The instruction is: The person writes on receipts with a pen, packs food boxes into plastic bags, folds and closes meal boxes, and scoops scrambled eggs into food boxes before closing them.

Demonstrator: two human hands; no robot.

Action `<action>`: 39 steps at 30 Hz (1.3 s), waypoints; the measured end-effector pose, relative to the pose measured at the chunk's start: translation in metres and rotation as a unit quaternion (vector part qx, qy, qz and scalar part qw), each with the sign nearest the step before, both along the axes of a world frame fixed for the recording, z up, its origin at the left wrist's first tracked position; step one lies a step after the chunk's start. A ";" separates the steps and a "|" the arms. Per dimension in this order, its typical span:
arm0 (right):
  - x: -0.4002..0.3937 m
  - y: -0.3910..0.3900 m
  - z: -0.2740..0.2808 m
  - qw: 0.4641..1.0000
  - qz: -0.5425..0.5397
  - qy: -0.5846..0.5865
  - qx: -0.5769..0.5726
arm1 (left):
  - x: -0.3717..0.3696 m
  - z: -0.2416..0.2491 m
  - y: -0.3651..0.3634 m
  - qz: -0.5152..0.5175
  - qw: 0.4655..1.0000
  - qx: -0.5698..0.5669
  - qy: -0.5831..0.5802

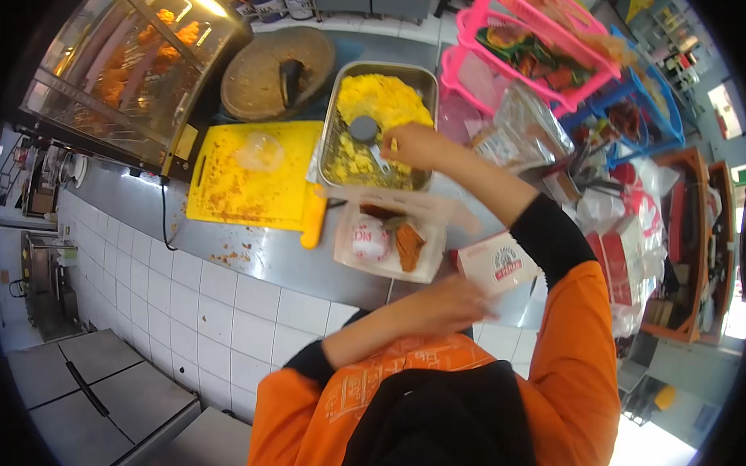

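My right hand (415, 146) reaches over a metal tray (435, 87) of crumbly yellow food (382, 98). Its fingers are bent down and closed at the tray's right side; what they hold is too small to make out. A round grey knob-like piece (363, 128) stands amid the food. Nearer me, an opened takeaway box (427, 272) holds a round wrapped packet (370, 239) with red print and brown fried pieces (409, 247). Close to my body, my left hand (448, 305) is smeared by motion, beside a white printed carton (499, 264).
Left of the tray lies a yellow cutting board (252, 155) with crumbs and a yellow-handled knife (313, 219). Behind it sits a round wooden block (264, 69). A lit glass food cabinet (120, 72) stands far left. Pink (530, 78) and blue baskets (669, 120) fill the back right.
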State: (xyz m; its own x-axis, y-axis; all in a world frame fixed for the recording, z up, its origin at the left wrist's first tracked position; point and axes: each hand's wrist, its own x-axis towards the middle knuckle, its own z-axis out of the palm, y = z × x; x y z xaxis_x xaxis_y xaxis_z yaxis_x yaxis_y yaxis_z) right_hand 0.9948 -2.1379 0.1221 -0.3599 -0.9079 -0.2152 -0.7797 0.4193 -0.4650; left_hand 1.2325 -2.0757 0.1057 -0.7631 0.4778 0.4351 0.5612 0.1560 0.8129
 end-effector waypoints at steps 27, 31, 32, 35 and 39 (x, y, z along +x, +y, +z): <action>0.006 -0.048 -0.036 0.964 -0.127 0.205 -0.111 | 0.022 -0.047 -0.192 0.514 0.674 0.460 -0.263; -0.009 -0.055 -0.009 0.940 -0.090 0.327 -0.035 | -0.004 -0.033 -0.232 0.508 0.713 0.367 -0.315; -0.018 -0.059 -0.025 0.932 -0.036 0.352 -0.081 | -0.009 -0.030 -0.237 0.486 0.729 0.329 -0.352; -0.004 -0.066 -0.047 0.906 0.067 0.412 -0.069 | -0.017 -0.036 -0.247 0.459 0.733 0.345 -0.365; 0.021 -0.032 -0.059 0.918 0.146 0.362 -0.072 | -0.018 -0.049 -0.241 0.463 0.727 0.377 -0.338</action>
